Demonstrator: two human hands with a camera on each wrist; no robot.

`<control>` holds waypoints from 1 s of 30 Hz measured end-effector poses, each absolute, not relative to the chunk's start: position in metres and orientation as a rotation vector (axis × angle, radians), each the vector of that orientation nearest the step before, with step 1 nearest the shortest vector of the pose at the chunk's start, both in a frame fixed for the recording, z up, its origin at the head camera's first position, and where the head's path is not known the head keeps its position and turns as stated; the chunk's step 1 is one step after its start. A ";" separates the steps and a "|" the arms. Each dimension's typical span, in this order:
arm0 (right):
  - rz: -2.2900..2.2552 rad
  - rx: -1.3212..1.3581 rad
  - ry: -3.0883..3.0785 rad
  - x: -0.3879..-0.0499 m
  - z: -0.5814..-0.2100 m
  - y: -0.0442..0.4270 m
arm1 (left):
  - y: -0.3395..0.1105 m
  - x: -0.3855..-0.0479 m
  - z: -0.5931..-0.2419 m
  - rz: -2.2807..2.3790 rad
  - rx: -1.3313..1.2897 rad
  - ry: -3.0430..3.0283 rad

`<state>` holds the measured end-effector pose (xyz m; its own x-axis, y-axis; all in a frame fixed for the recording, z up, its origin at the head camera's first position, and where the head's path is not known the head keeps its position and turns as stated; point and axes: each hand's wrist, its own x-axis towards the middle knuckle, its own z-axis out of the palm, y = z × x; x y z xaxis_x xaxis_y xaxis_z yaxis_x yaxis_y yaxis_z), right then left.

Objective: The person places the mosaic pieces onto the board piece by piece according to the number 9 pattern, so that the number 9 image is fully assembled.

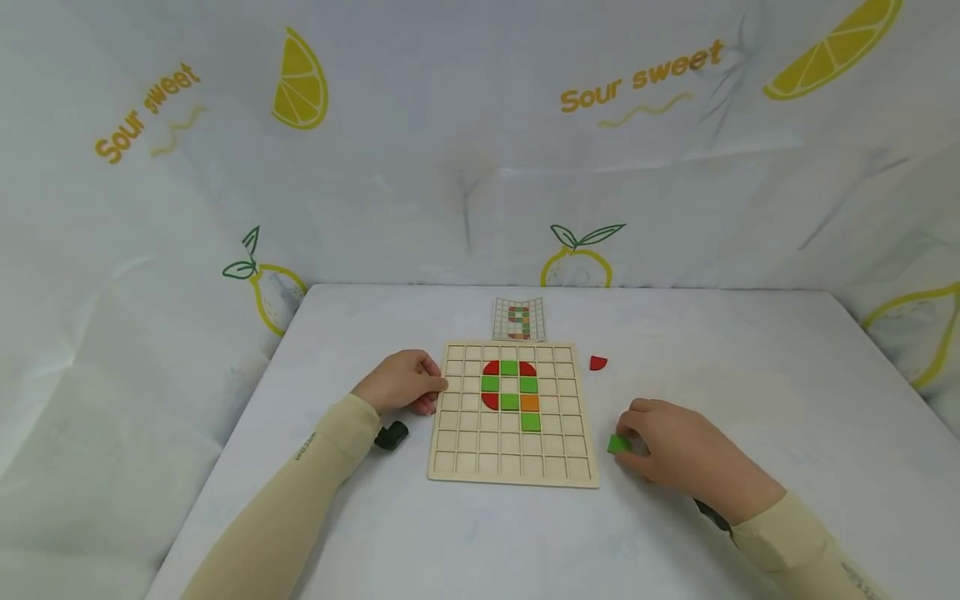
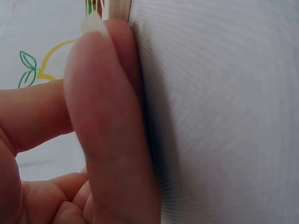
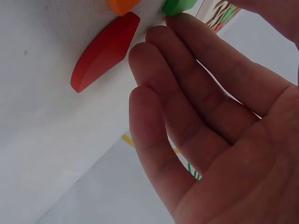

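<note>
A pale wooden grid board (image 1: 468, 462) lies flat, with red, green and orange tiles set in its squares. At its left edge is my left hand (image 1: 402, 382), its thumb and a finger holding the rim; the left wrist view shows the thumb (image 2: 105, 102) close against the board's side. Right of the board, my right hand (image 1: 671, 442) pinches a green square tile (image 1: 617, 444) by thumb and index finger. In the right wrist view, a red quarter-round tile (image 3: 105, 53) and an orange tile (image 3: 123, 5) lie near those fingers; the orange one is hidden from the head view.
A small pattern card (image 1: 519, 319) with a coloured grid stands behind the board. One red quarter-round tile (image 1: 597, 363) lies off the board's upper right side. A white cloth covers the table (image 1: 480, 533), and a lemon-print sheet (image 1: 420, 167) hangs behind it.
</note>
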<state>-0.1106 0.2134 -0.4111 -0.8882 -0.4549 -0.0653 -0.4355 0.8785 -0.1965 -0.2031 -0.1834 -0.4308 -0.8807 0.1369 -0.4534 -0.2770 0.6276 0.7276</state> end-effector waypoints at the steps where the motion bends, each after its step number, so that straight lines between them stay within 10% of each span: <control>1: -0.267 -0.694 2.938 -0.111 -0.411 0.213 | -0.183 -0.203 -0.431 1.178 -0.111 2.377; 30: -0.179 -0.807 2.907 -0.126 -0.393 0.177 | -0.183 -0.201 -0.427 1.184 -0.096 2.381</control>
<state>-0.1259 0.1774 -0.3934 -0.8509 -0.5188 -0.0828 -0.5047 0.8510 -0.1455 -0.2007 -0.1834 -0.4273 -0.8839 0.1450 -0.4446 -0.2669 0.6241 0.7344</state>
